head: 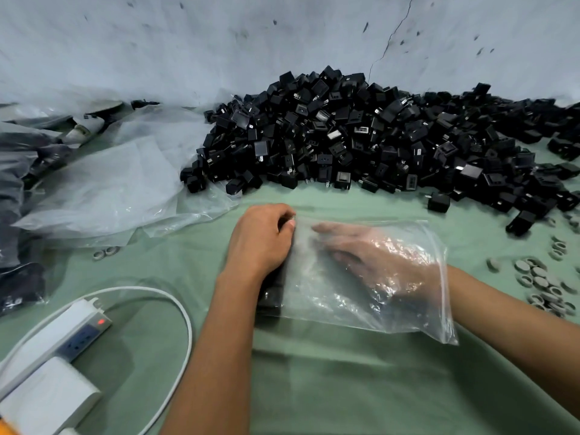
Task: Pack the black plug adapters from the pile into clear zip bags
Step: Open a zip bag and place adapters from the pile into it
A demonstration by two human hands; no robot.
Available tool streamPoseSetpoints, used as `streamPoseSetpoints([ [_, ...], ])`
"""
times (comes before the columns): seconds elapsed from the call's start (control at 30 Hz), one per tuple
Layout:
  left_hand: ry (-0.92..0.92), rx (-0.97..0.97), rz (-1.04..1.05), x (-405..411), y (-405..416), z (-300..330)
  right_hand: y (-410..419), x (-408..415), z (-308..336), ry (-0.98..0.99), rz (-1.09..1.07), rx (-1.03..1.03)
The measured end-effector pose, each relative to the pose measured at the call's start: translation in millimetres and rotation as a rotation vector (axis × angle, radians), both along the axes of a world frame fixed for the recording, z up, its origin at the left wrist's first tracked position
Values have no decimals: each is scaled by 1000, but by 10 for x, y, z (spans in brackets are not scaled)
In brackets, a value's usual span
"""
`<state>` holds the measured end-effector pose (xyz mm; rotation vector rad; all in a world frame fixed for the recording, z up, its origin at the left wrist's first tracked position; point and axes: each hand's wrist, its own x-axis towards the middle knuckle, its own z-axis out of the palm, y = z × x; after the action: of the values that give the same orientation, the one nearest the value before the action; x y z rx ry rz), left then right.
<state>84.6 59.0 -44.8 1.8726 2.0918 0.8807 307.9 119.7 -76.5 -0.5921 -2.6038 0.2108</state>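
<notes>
My right hand lies inside the clear zip bag, fingers stretched out nearly flat toward the left and holding nothing that I can see, while my left hand curls at the bag's left end, pinching the plastic there; something dark sits just under that hand, too blurred for me to name. Both rest on the green counter. Across the far side, against the pale wall, the pile of black plug adapters spreads from the middle out to the right edge. Loose clear plastic sheeting covers the far left. At the near left lies a white power strip with a red light lit and its white cable looping round. Small grey rings lie scattered at the right, near my right forearm.
</notes>
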Motion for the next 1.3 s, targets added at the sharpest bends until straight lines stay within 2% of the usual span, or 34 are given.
streamPoseSetpoints([
  [0.03,10,-10,14,2,-6,5,-8,87,67,-50,-53,-106],
  [0.1,24,-26,39,20,-17,25,-25,295,159,-123,-82,-95],
  [0.23,68,-35,99,70,-35,31,-100,630,274,-4,-224,-142],
  [0.3,137,-37,117,97,-36,40,-91,719,324,112,-384,-242],
  [0.37,248,-62,111,152,-34,63,18,772,328,158,-649,-76],
  [0.43,286,-137,104,217,-46,74,84,762,362,78,-798,141],
  [0.47,288,-178,98,252,-56,67,124,782,364,26,-855,161],
  [0.57,352,-264,70,333,-111,1,316,904,295,-172,-933,6],
  [0.63,411,-287,61,353,-132,-43,359,975,262,-203,-905,-87],
  [0.77,454,-299,61,328,-89,-81,318,1151,293,-50,-812,-145],
  [0.93,465,-268,73,316,-76,-121,13,1346,548,113,-595,-463],
  [1.07,446,-285,71,321,-81,-108,-266,1257,641,132,-334,-719],
  [1.2,420,-312,60,351,-103,-49,-366,1075,621,155,-289,-936],
  [1.3,387,-311,75,401,-108,125,-399,984,661,77,-260,-969],
])
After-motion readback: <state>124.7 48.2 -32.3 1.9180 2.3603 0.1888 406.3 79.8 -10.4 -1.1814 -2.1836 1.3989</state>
